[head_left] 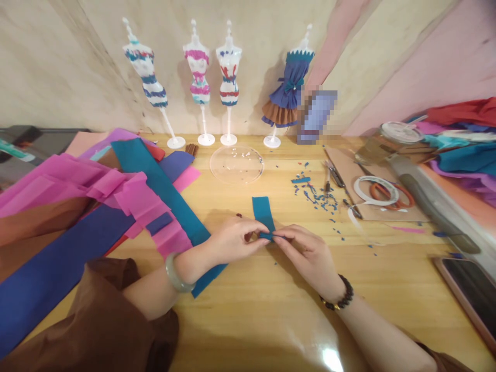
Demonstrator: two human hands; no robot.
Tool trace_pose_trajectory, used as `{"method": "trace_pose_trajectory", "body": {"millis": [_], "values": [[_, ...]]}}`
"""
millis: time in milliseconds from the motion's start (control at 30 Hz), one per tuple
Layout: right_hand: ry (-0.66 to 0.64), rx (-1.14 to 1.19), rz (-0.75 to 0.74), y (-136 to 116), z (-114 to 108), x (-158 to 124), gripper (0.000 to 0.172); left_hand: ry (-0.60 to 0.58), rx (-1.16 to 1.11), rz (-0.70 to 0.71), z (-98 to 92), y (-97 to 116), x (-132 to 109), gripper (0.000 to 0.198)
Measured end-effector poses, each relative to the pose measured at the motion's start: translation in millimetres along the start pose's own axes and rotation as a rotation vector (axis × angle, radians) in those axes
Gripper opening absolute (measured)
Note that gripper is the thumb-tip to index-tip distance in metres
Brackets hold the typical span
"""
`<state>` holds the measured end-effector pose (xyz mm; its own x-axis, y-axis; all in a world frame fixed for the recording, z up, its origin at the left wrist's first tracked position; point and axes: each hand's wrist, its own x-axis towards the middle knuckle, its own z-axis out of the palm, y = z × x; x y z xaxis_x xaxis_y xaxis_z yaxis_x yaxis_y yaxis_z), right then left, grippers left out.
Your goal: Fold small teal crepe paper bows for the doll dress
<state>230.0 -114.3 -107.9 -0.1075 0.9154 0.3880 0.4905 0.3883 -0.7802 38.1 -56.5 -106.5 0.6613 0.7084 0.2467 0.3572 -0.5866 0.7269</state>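
Observation:
Both hands meet at mid-table over a short teal crepe paper strip (262, 211). My left hand (236, 238) pinches a small folded teal bit between thumb and forefinger. From the other side, my right hand (306, 253) grips the same bit with its fingertips. The far part of the strip lies flat on the table; whether the folded bit is joined to it is hidden by the fingers. A long teal paper strip (166, 191) passes under my left forearm, beside pleated pink paper (134, 201). A small dark red thing (239, 215) lies just behind my left hand.
Three painted dress-form stands (229, 77) and one in a ruffled blue dress (289, 85) line the wall. A clear round plate (237, 178) holds white beads. Blue scraps (321, 201), a cutter (335, 174), tape rolls (375, 178) and a phone (475, 289) lie rightward.

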Motion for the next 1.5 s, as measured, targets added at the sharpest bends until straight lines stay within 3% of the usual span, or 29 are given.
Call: {"method": "trace_pose_trajectory", "body": {"millis": [200, 300, 667, 1133, 1233, 1500], "values": [[0.005, 0.012, 0.021, 3.1, 0.9, -2.7, 0.010, 0.014, -0.034, -0.023, 0.9, -2.3, -0.5, 0.025], [-0.003, 0.036, 0.056, 4.4, 0.9, -4.4, 0.011, 0.015, -0.002, 0.021, 0.0, -1.7, 0.3, 0.018], [0.007, -0.039, -0.039, 2.2, 0.5, -2.0, 0.012, 0.048, -0.069, 0.124, -1.0, -0.1, 1.3, 0.020], [0.033, 0.055, 0.018, -0.7, -0.5, -0.6, 0.014, 0.057, -0.146, 0.072, 1.0, -0.7, 2.3, 0.018], [0.008, 0.101, 0.059, -2.0, -0.7, 0.1, 0.015, 0.050, -0.203, 0.010, 0.8, 1.0, 3.3, 0.017], [-0.017, 0.100, 0.161, 5.7, 1.4, -4.3, 0.017, 0.004, -0.473, -0.369, 2.2, 0.7, 4.5, 0.020]]}}
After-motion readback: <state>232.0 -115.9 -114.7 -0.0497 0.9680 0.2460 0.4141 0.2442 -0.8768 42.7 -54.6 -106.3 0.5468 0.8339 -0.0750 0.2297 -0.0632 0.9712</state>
